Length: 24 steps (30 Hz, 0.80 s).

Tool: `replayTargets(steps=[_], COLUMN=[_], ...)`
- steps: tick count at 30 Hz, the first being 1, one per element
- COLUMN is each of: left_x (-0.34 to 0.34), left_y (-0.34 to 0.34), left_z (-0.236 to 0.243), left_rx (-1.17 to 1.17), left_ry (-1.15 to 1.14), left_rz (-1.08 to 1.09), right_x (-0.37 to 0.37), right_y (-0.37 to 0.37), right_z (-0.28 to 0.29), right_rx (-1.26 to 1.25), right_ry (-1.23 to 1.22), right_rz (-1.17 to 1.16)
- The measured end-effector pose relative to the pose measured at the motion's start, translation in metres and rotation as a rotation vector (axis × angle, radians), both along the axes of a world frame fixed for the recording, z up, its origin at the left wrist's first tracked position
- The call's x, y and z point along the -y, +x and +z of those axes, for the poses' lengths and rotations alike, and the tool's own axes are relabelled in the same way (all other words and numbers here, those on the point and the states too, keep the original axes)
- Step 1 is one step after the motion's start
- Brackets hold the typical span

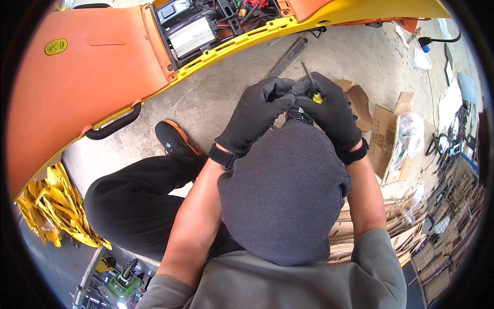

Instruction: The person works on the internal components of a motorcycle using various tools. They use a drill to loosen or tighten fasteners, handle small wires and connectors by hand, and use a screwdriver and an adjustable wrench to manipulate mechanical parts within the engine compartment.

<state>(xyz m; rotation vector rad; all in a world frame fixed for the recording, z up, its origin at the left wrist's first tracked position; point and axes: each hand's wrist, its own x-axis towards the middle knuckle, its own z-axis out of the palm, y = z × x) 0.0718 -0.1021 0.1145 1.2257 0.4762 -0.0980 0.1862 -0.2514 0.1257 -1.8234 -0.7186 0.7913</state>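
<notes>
My left hand [259, 107] and my right hand [331, 111], both in black gloves, meet over a black laced shoe [298, 115], beyond my raised knee [283, 190]. My right hand grips a screwdriver [317, 97] with a yellow handle, its thin shaft pointing up. My left fingers are pinched beside it; what they hold, if anything, is too hidden to make out. A long dark metal tool [288, 56] lies on the concrete floor just beyond my hands.
An orange and yellow vehicle body [82, 72] spans the top left, its compartment holding wires and a silver box [189, 36]. Cardboard [383, 134] and plastic sheets lie at right. Yellow scraps [56, 206] and a green machine [123, 283] are at lower left.
</notes>
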Motion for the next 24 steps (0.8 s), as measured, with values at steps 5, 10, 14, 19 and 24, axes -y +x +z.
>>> replayTargets(steps=[5, 10, 14, 19, 24], left_x=[-0.005, -0.011, -0.007, 0.000, 0.001], left_y=[-0.007, -0.015, -0.012, -0.016, -0.011], left_z=[-0.017, -0.046, -0.049, -0.053, -0.039], left_rx=[-0.120, -0.293, -0.402, -0.459, -0.548], left_ry=[0.086, 0.048, -0.026, -0.040, 0.084], left_rz=[0.067, 0.004, 0.080, 0.023, 0.037], right_x=[-0.001, 0.096, 0.172, 0.189, 0.177], right_y=[-0.008, 0.011, 0.021, 0.006, -0.005], right_z=[-0.018, -0.053, -0.088, -0.101, -0.116], right_rx=[0.013, 0.251, 0.100, -0.120, -0.048], right_ry=[0.024, -0.196, -0.339, -0.247, -0.149], right_rz=[0.036, -0.231, -0.447, -0.677, -0.594])
